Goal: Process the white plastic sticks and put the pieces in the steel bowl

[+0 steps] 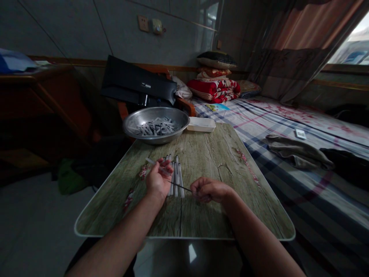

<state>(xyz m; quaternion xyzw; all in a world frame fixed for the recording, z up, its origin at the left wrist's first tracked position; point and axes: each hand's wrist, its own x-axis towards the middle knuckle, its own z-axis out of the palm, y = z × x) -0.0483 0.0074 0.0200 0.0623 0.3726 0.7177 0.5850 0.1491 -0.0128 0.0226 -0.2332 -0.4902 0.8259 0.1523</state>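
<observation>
The left hand (158,181) grips one white tube (151,162); behind it, a steel basin (152,140) holds a jumbled heap of white tubes (155,128), too tangled to count. A row of tubes (179,181) lies on the surface (207,161), partly hidden by that hand. Apart from it, the right hand (209,190) pinches a thin dark rod (180,186).

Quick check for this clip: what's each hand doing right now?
Left hand: closed, holding a white tube.
Right hand: closed, pinching a thin dark rod.
</observation>
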